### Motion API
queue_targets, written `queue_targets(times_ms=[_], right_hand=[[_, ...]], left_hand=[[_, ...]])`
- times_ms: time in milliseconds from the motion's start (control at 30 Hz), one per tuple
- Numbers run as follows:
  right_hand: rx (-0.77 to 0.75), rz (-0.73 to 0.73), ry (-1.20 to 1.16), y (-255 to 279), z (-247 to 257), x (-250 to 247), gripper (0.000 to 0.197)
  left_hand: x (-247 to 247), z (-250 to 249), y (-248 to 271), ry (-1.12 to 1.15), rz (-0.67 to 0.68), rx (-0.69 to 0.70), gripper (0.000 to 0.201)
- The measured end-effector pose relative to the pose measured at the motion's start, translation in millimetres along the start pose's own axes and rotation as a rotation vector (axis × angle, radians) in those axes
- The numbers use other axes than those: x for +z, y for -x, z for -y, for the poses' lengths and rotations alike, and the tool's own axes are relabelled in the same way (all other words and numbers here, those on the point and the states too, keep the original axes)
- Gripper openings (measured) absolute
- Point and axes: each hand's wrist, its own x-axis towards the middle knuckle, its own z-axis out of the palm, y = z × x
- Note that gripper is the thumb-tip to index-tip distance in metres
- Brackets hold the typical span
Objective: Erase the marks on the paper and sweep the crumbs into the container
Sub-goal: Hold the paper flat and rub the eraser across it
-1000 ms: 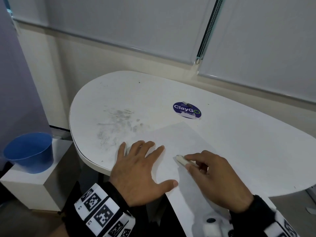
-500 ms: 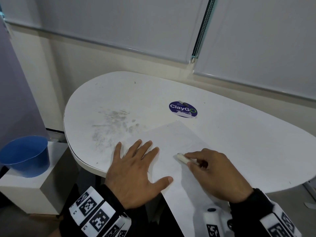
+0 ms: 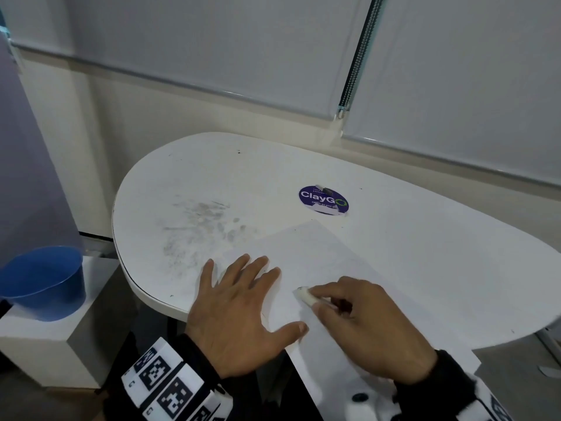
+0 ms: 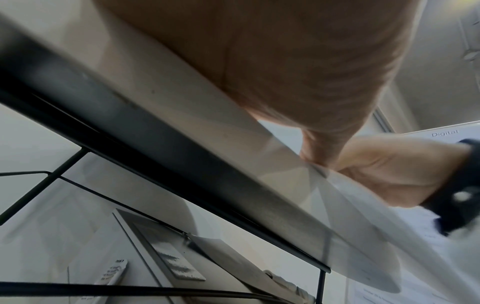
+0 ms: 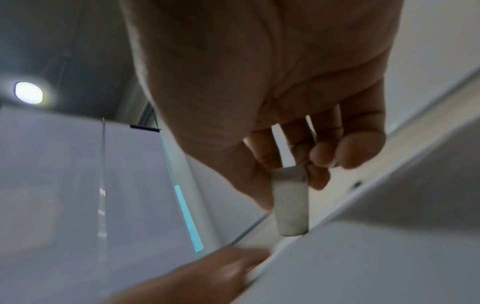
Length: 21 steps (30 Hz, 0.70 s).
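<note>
A white sheet of paper (image 3: 315, 250) lies on the white table (image 3: 440, 253), its near end hanging over the table's front edge. My left hand (image 3: 239, 302) lies flat with spread fingers on the paper's left part and the table. My right hand (image 3: 361, 317) pinches a small white eraser (image 3: 304, 295) between thumb and fingers, its tip down on the paper. In the right wrist view the eraser (image 5: 291, 205) stands on the paper (image 5: 376, 263). A blue container (image 3: 42, 284) sits on a low white box left of the table.
Grey smudges (image 3: 200, 229) mark the table left of the paper. A round purple ClayGo sticker (image 3: 323, 199) lies beyond the paper. The low white box (image 3: 51, 344) stands below table height. Roller blinds and a wall close the far side.
The right hand with the eraser has shifted slightly on the paper. The left hand stays flat in about the same place. The head view has turned a little.
</note>
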Motion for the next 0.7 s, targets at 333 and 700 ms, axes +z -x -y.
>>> queue_targets(times_ms=[333,700], right_hand=[[0.015,-0.048,0.045,6,-6,-7,0.025],[0.034,-0.003,0.039,12,-10,-12,0.025]], left_hand=[[2,1,0,-0.022,-0.001,0.001,0.101],[4,2,1,-0.017,-0.012,0.020,0.093]])
